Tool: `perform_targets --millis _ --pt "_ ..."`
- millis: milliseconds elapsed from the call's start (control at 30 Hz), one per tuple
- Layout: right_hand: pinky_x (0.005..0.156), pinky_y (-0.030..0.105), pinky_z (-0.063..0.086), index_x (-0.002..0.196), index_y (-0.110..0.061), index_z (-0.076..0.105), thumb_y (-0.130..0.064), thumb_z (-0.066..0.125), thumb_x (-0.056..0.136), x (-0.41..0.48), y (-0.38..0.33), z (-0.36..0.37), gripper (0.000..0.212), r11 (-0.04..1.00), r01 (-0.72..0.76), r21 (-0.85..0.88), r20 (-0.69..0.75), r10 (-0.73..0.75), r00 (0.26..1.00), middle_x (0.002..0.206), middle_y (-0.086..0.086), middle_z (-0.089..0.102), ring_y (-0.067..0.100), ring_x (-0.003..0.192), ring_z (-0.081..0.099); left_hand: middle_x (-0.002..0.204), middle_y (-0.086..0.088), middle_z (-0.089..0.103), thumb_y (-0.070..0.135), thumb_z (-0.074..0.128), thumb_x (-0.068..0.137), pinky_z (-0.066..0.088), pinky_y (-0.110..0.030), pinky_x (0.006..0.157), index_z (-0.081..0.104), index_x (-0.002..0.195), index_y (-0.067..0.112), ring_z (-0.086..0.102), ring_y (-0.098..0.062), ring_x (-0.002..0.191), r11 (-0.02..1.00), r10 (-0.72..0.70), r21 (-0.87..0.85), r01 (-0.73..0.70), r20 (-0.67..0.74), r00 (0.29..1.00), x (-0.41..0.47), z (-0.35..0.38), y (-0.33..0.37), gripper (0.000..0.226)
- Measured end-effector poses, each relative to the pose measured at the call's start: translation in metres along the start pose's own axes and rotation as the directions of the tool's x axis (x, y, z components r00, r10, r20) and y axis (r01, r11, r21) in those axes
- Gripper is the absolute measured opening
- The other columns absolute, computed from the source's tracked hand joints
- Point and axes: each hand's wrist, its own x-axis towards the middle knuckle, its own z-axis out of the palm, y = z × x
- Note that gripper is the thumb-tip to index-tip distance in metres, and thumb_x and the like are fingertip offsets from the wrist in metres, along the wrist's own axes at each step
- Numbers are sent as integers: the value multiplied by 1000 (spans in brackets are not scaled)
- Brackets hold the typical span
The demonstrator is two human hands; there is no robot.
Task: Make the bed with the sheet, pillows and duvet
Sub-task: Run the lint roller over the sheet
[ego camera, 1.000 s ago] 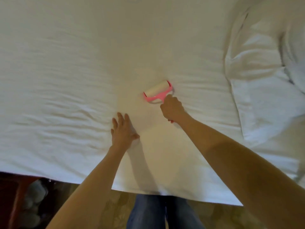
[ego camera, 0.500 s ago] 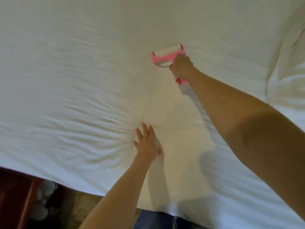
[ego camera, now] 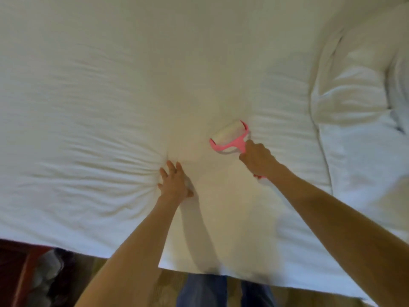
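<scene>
Two bare arms reach over a white bed, and one holds a pink roller against the sheet.

I look down on a bed covered by a white sheet (ego camera: 110, 96) that fills most of the view. My left grip (ego camera: 174, 185) lies flat on the sheet with straight, spread fingers, and creases fan out to its left. My right grip (ego camera: 257, 160) is curled tight round the pink handle of the roller (ego camera: 230, 139), whose white drum touches the sheet just beyond and to the right of the left grip. At the far right lies thick white bedding (ego camera: 365, 134), touching the sheet; I cannot tell if it is a pillow or the duvet. The sheet's near edge hangs over the bedside, above blue trouser legs (ego camera: 205, 291) and dark red furniture (ego camera: 20, 273).
</scene>
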Motion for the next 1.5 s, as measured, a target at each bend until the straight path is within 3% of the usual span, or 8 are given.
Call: perform_targets --millis 167,267,433,633,933,1100,1233,1500 --pt "53 31 44 109 -4 43 -19 45 94 -54 60 25 21 999 -53 -11 13 53 999 88 15 54 36 65 63 160 -11 -12 32 75 81 22 -63 110 -1 153 12 -8 -40 145 1000 -23 -19 21 -83 996 -10 9 4 106" --pt "47 33 51 101 -6 41 -20 44 95 -79 95 37 16 998 -68 2 39 68 997 83 12 53 31 53 59 160 -12 -7 27 60 90 21 -59 112 5 153 12 -5 -38 146 999 -11 -40 4 -197 980 -19 20 2 84" --pt "56 38 57 94 -9 39 -19 44 93 -116 140 53 11 996 -84 10 66 83 994 79 10 54 31 58 60 158 -22 10 9 45 92 16 -42 118 19 149 -2 9 -37 146 992 103 -34 -123 -363 926 -35 45 5 64" --pt "64 32 40 100 -8 42 -23 45 93 -145 168 59 16 995 -85 57 31 83 996 85 8 49 28 73 51 158 -18 10 10 46 94 28 -42 114 21 148 -2 13 -31 146 983 167 -3 -182 -379 910 -58 68 39 61" --pt "64 38 54 97 -10 43 -22 46 91 -145 209 45 14 977 -174 123 -20 178 984 83 11 54 33 71 61 161 -12 4 14 44 95 19 -42 118 10 151 3 7 -26 148 963 271 100 -252 -366 890 -66 85 68 67" --pt "55 38 57 101 -8 45 -21 44 93 -129 201 40 16 979 -193 67 23 192 981 84 11 57 31 62 65 160 -13 7 15 44 95 20 -42 117 13 151 3 9 -26 148 963 268 94 -251 -370 889 -62 80 75 65" --pt "42 28 47 99 -5 45 -17 45 92 -96 174 25 13 980 -171 99 13 171 985 74 9 53 25 46 57 160 -12 7 13 45 94 18 -42 118 15 151 4 7 -26 148 963 270 93 -254 -385 883 -55 69 72 65" --pt "39 28 47 96 -5 41 -12 43 94 -21 110 -18 7 989 -110 101 -16 113 994 68 9 52 23 41 55 160 -12 9 15 44 96 14 -45 118 15 151 6 8 -26 148 971 225 35 -237 -467 855 -21 30 59 63"
